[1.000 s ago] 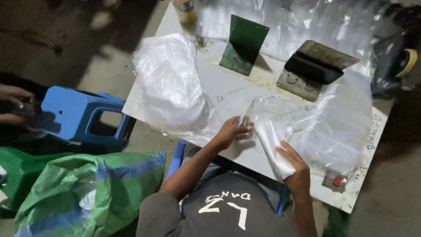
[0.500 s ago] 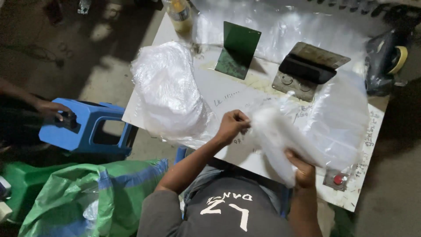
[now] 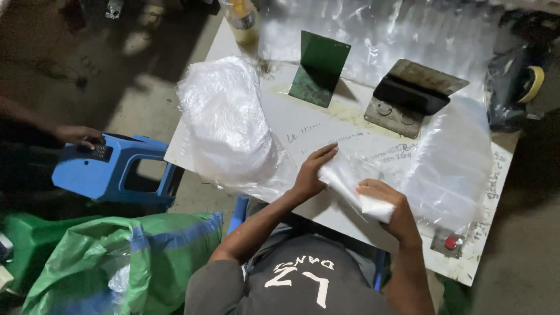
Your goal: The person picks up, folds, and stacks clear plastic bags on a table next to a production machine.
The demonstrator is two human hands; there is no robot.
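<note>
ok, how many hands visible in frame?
3. The left hand and right hand both hold a folded clear plastic bag over the white table. A third, another person's hand, rests on the blue stool at left.

The clear plastic bag, spread wide between the hands a second ago, is now gathered into a narrow folded strip. The right hand has moved left and closed over its near end, close to the left hand. At far left, another person's hand now rests on the blue stool.
</note>
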